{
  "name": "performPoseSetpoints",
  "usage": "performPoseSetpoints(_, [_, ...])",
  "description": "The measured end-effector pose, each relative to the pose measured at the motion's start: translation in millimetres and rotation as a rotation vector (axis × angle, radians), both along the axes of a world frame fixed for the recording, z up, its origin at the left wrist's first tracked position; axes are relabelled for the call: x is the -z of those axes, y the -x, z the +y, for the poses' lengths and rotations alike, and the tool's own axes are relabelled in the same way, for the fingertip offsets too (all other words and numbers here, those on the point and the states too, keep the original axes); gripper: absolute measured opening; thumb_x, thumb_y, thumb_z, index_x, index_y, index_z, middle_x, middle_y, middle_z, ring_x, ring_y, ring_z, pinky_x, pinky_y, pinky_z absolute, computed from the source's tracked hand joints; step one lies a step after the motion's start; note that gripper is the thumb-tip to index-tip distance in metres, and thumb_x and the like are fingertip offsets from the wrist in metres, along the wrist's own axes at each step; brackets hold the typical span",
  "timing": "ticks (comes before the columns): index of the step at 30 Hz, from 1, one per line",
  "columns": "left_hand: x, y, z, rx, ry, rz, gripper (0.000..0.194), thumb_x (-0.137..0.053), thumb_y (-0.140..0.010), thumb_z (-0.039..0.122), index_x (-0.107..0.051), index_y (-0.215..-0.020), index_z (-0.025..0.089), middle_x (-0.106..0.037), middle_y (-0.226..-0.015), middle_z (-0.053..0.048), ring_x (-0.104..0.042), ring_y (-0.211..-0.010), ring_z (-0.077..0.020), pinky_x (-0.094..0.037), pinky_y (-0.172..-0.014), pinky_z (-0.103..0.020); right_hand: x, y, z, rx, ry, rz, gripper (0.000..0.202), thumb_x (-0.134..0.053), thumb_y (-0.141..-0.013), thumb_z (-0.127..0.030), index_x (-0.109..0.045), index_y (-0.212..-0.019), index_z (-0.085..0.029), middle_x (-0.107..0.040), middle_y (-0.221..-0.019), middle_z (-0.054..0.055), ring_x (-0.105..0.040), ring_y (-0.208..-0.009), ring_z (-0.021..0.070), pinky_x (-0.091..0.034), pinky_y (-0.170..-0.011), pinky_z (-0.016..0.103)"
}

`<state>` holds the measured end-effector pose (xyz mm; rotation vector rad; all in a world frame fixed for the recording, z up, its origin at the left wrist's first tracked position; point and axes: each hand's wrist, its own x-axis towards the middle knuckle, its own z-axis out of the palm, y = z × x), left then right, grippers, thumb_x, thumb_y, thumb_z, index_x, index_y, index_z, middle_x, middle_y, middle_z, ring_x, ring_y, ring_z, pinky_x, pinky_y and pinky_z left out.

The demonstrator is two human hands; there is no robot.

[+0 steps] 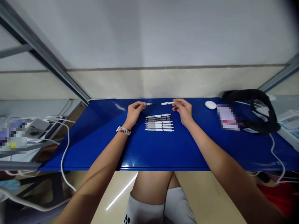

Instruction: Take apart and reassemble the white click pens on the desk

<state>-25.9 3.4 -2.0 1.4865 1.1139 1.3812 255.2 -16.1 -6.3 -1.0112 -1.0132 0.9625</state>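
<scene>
Glossy blue tabletop (149, 152) carries aligned white-and-grey pens (159, 124), a white oval object (210, 105) and looped black strap (272, 127) rightward, while behind the pens left hand (135, 113) and right hand (183, 111) pinch a parted white pen (166, 103).

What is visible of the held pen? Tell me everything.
The pen is in separated sections: a white, plastic-looking barrel with dark markings, a dark rod across the gap, and a short pale end. It is nearly level, crosswise, beyond the row of pens on the blue table. The left hand pinches the short end, the right hand the barrel.
</scene>
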Motion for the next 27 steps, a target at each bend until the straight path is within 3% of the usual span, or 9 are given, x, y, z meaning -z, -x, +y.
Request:
performPoseSetpoints(5, [-4.5,-1.6,-2.4,-0.029,0.003,0.034,0.040,-0.079,-0.090,0.057,-0.078,-0.076,0.020,-0.073,-0.076,-0.005,-0.062,-0.073,-0.0166,-0.049,-0.072,-0.031,-2.3,-2.0,-0.1,0.043,0.022,0.083,0.020,-0.079,-0.078,-0.035,-0.080,-0.093,-0.022,-0.071,-0.073,0.000,-0.064,-0.059,0.0136,-0.052,-0.058,0.029])
performPoseSetpoints(17, [-2.5,-1.4,-0.2,-0.078,0.027,0.086,0.053,-0.073,-0.091,0.069,-0.080,-0.076,0.019,-0.075,-0.075,-0.007,-0.064,-0.070,-0.0175,-0.051,-0.071,-0.032,-1.9,-4.9,0.0,0.062,0.062,0.047,0.020,-0.079,-0.080,-0.037,-0.078,-0.094,-0.023,-0.071,-0.074,0.000,-0.065,-0.062,0.0143,-0.053,-0.062,0.029])
performPoseSetpoints(27, [-2.1,-2.6,0.0,-0.094,0.020,0.083,0.055,-0.072,-0.092,0.069,-0.079,-0.070,0.019,-0.075,-0.071,-0.006,-0.064,-0.067,-0.0170,-0.051,-0.071,-0.032,-2.6,-4.6,-0.6,0.063,0.052,0.091,0.018,-0.079,-0.077,-0.034,-0.080,-0.091,-0.022,-0.071,-0.073,0.000,-0.065,-0.061,0.0136,-0.052,-0.061,0.028])
